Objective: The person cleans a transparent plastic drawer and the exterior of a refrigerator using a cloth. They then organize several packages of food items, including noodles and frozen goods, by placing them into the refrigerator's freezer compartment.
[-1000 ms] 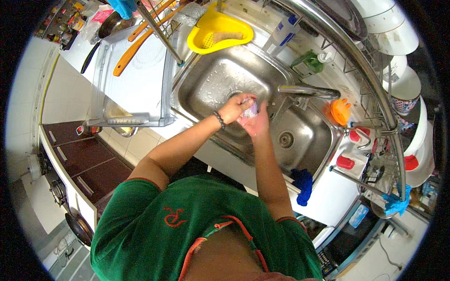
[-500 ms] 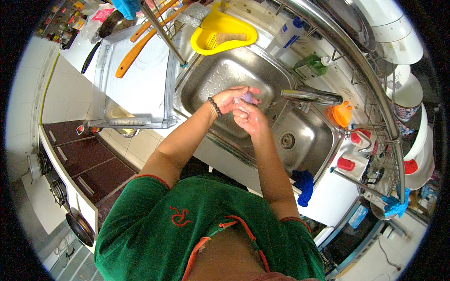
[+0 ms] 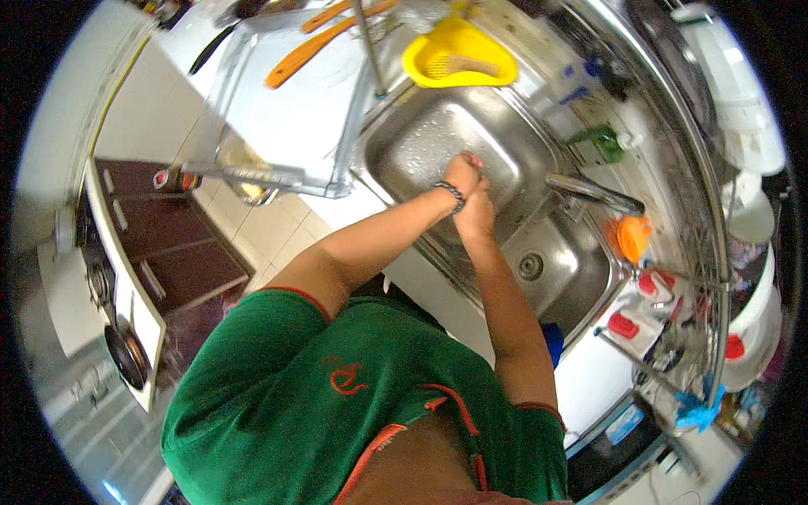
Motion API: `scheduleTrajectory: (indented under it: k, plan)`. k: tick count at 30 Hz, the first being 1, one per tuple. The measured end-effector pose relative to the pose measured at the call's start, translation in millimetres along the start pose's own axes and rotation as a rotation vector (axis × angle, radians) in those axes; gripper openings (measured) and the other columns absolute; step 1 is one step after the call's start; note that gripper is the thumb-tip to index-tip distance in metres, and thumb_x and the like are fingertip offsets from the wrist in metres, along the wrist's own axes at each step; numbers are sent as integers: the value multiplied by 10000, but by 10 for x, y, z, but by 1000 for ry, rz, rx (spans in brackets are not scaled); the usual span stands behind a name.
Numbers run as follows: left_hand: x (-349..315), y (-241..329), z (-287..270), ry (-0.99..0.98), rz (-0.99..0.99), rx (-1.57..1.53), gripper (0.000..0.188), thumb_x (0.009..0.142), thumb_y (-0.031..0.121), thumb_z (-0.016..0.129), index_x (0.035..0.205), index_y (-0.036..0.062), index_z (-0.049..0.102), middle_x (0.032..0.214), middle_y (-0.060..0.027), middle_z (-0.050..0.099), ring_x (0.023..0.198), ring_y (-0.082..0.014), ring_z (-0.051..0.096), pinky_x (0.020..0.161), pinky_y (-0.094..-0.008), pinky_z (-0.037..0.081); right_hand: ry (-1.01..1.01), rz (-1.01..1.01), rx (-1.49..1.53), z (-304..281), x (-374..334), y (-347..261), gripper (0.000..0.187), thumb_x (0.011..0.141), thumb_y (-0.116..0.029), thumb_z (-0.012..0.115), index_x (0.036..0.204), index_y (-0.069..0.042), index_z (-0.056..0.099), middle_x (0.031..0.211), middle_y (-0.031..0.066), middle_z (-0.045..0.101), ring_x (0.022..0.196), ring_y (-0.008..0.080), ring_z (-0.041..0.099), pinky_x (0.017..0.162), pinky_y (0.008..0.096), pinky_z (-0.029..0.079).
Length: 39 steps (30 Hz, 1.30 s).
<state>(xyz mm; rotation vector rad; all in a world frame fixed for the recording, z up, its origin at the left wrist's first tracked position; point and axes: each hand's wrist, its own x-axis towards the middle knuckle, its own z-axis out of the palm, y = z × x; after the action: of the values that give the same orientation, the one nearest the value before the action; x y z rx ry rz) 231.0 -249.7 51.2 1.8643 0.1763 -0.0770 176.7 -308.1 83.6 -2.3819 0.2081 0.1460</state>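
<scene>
Over the larger basin of the steel sink, my two hands are pressed together. My left hand, with a dark beaded bracelet at the wrist, is curled closed on top. Against it, on the near side, lies my right hand, also closed, its fingers mostly hidden. Whatever is between the hands does not show, and motion blurs them. Water drops speckle the basin's bottom. The faucet reaches over the sink to the right of my hands.
A yellow corner strainer holding a tan scrubber sits behind the basin. At left stands a clear plastic bin near wooden-handled tools. Along the right are a green bottle, an orange holder and a metal rack.
The view has shifted, so the sink sits further right. My hands have closed together more tightly, and the small purplish thing between them is now hidden.
</scene>
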Motion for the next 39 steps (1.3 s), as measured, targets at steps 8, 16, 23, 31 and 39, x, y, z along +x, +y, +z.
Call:
scheduleTrajectory:
  k: [8,16,23,31,39]
  plan:
    - [-46,-321,77,-135,-123,489,175,646,120,665,754,-8,613,745,-223,618,720,-350,623,658,-405,493,-143,-180,-273,279,-101,465,320,791,-323,533,800,-16,625,759,219,633,730,395,618,668,479,484]
    - [-226,-257,-60,30,-33,463,200,671,167,658,735,-16,609,741,-215,618,720,-357,614,669,-403,495,-99,-400,-329,215,-178,338,311,782,-286,556,870,11,582,632,220,600,627,422,594,597,492,480]
    - [-634,1304,-849,-405,63,-404,309,907,214,521,1140,14,487,950,-60,599,768,-109,558,634,-259,476,-408,-456,490,-1359,-181,-606,494,806,-262,599,1190,-4,425,1059,133,572,897,255,593,762,365,498]
    - [-947,943,-1222,-469,434,651,433,831,369,552,1162,89,553,1166,-128,561,1050,-240,547,885,-362,424,-103,-160,-295,-372,-146,393,397,796,-221,623,1126,-28,516,1037,146,581,988,306,551,846,427,449]
    - [-819,886,-2893,-126,537,764,283,751,219,623,986,62,613,1027,-136,616,911,-307,596,757,-374,494,-191,-43,541,-12,27,-254,388,810,-151,623,1135,7,481,1106,122,549,979,248,554,729,383,486]
